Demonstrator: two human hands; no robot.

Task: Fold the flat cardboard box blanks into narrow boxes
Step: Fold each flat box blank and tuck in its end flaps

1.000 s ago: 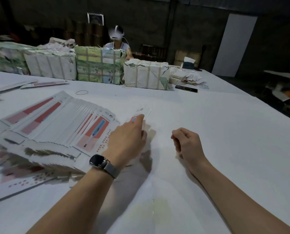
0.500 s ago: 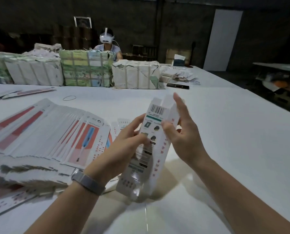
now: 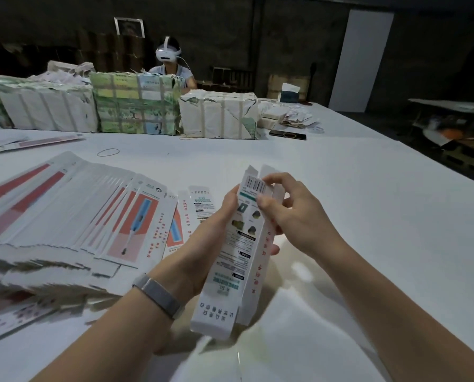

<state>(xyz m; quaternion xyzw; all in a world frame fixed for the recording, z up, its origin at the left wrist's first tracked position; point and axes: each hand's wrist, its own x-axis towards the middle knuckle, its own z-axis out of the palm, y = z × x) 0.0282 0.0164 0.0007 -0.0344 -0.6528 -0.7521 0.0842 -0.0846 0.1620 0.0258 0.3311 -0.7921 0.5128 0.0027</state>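
I hold one narrow white box blank (image 3: pixel 238 257) upright above the table, opened into a tube, its barcode end up and its end flaps loose. My left hand (image 3: pixel 202 244) grips its left side around the middle. My right hand (image 3: pixel 293 213) pinches the top end near the barcode, fingers curled over the upper flaps. A fanned pile of flat blanks (image 3: pixel 73 216) with red and blue print lies on the table to the left, beside my left forearm.
The white table (image 3: pixel 368 216) stretches to the right and far side. Wrapped bundles (image 3: pixel 136 106) stand in a row at the back, with a person in a headset (image 3: pixel 169 64) behind them. A rubber band (image 3: pixel 108 152) and a dark phone (image 3: pixel 287 135) lie farther off.
My left hand picked a blank off the pile and lifted it. My right hand came in from resting on the table and now grips the top end, and the blank has opened into a tube.
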